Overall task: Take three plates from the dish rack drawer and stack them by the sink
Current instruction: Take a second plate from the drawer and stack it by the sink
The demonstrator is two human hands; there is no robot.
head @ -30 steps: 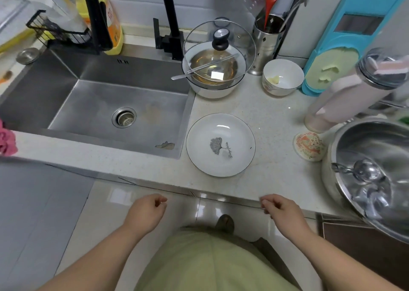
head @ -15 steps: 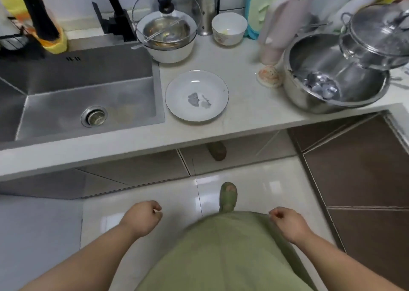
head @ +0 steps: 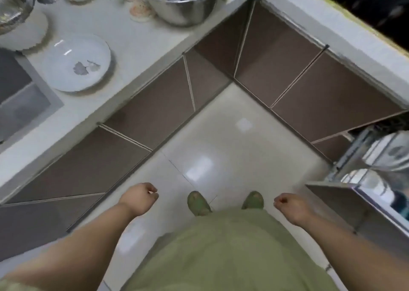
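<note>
One white plate [head: 76, 62] with a grey leaf print lies on the pale counter [head: 137, 36] just right of the steel sink [head: 20, 104]. At the right edge the dish rack drawer [head: 376, 158] stands pulled out, with pale dishes blurred inside its wire frame. My left hand [head: 139, 199] and my right hand [head: 290, 206] hang low over the floor, both loosely curled with nothing in them. The right hand is a short way left of the drawer's front panel.
A large steel pot [head: 183, 5] and a small patterned coaster [head: 141, 11] sit at the counter's back. Brown cabinet doors [head: 276, 53] line the corner. My green shoes [head: 199, 202] stand on the glossy tiled floor [head: 221, 140].
The view has swung right, away from the sink toward the cabinet corner. The open drawer has come into sight at the right. Both hands stay low and empty.
</note>
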